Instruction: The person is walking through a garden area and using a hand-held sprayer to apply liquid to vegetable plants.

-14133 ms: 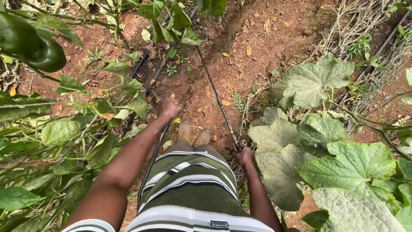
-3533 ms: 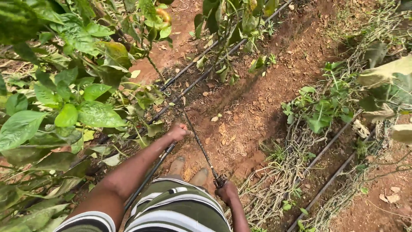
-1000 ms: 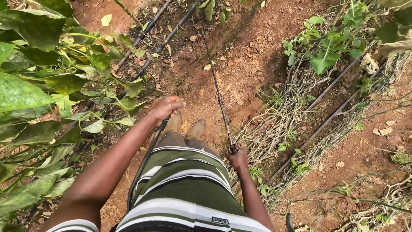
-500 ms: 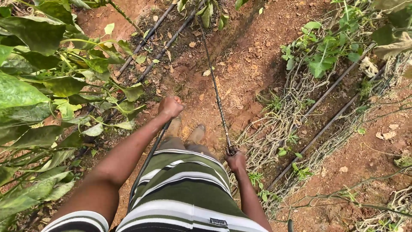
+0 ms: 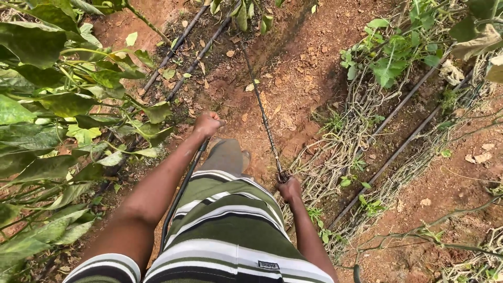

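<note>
Black hose runs up my left side into my left hand, fingers clenched around it, beside leafy pepper plants. My right hand grips a thin spray lance stretching over red soil; drip lines cross the dried vines rightward.

Bare soil path open ahead; pepper plants crowd left

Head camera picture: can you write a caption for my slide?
Left hand grips a black hose, right hand a long rod.
</note>
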